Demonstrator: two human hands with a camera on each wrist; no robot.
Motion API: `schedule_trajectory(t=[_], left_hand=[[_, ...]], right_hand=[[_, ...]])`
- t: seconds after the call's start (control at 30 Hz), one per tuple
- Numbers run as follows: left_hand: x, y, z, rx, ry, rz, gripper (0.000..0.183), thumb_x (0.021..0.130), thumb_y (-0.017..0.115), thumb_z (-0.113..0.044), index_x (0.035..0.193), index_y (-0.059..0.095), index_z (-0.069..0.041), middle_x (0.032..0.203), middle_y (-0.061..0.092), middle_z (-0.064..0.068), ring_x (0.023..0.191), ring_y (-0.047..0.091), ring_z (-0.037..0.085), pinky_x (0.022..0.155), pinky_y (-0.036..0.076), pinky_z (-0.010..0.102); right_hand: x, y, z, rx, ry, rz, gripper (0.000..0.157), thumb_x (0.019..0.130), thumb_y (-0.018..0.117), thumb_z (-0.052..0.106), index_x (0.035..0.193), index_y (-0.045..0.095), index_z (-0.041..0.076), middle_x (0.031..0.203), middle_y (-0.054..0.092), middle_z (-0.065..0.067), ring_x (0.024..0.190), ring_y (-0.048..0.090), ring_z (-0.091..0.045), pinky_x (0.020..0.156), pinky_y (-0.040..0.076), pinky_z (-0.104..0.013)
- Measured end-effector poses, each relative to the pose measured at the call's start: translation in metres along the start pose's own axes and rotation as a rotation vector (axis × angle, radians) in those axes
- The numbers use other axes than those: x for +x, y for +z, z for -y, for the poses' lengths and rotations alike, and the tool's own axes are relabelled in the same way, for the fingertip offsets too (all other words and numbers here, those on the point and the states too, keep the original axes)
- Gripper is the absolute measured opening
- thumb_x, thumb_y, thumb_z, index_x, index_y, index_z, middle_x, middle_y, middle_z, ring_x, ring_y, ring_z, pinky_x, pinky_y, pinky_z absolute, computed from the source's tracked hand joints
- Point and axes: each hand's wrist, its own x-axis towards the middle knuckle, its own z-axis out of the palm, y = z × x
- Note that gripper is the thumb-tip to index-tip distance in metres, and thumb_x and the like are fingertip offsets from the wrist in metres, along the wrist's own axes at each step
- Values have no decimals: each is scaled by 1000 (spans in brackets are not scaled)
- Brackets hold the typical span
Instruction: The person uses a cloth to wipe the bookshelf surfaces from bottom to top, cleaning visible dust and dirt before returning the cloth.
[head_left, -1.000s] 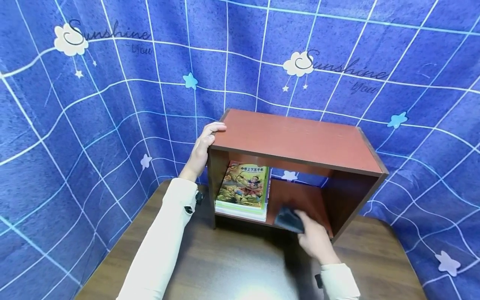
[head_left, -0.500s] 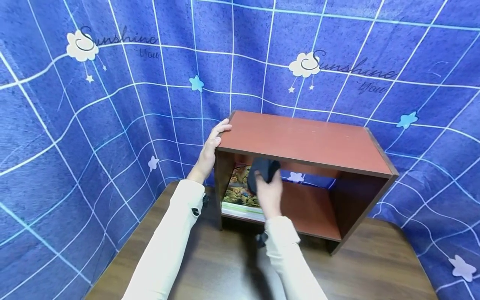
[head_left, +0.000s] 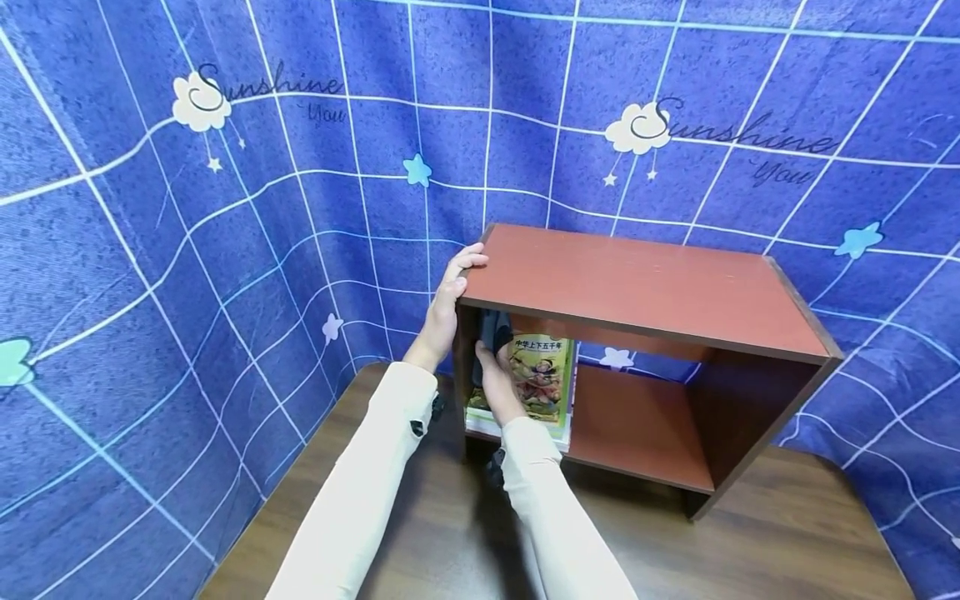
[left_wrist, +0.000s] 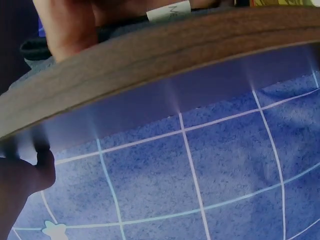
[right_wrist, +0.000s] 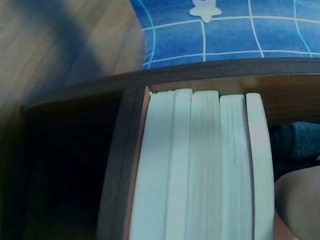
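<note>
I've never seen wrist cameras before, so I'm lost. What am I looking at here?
There is no machine: a person works with two bare hands. The wide view comes from a camera worn on the head; the other two come from a camera on each wrist. On the brown wooden table stands a reddish-brown wooden shelf unit. At its left are books with a colourful illustrated cover; the right wrist view shows their pale page edges. The left hand rests at the unit's top left edge. The right hand, inside the opening, holds a dark grey, soft-looking item; I can't tell what it is.
</note>
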Motion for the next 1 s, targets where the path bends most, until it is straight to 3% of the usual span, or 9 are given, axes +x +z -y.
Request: schedule_trajectory(t=[0.17, 0.3, 0.53, 0.77, 1.0], left_hand=[[1, 5, 2, -29, -6, -15, 47, 90, 25, -12, 124, 40, 17, 148, 19, 29, 137, 17, 37, 106, 17, 45], [-1, 5, 2, -44, -27, -25, 48, 90, 26, -15, 125, 40, 16, 151, 18, 22, 139, 15, 35, 107, 16, 47], [-3, 2, 6, -47, -88, -32, 54, 90, 25, -21, 133, 37, 9, 156, 9, 10, 142, 6, 27, 108, 11, 48], [-3, 2, 4, -114, -125, 3, 55, 92, 22, -19, 139, 30, 7, 157, 6, 6, 141, 7, 19, 108, 13, 46], [-2, 3, 5, -132, -100, -4, 57, 90, 23, -17, 140, 27, 10, 156, 6, 11, 142, 3, 24, 109, 11, 41]], right_hand=[[-5, 0, -1, 61, -45, 3, 74, 90, 45, 58, 152, 15, 29, 155, 17, 0, 139, 14, -19, 109, 16, -39], [-12, 8, -4, 82, -123, -21, 66, 95, 46, 48, 151, 24, 21, 151, 29, -6, 136, 25, -21, 108, 19, -37], [-38, 20, -3, 21, -131, -26, 70, 96, 42, 50, 151, 22, 12, 149, 30, -11, 135, 27, -22, 108, 20, -38], [-54, 25, -1, -8, -142, -50, 64, 95, 43, 51, 145, 35, 12, 141, 41, -14, 129, 36, -26, 105, 27, -43], [-48, 19, 35, -101, -180, -52, 60, 95, 41, 51, 141, 39, 12, 134, 48, -16, 122, 44, -27, 101, 32, -43]])
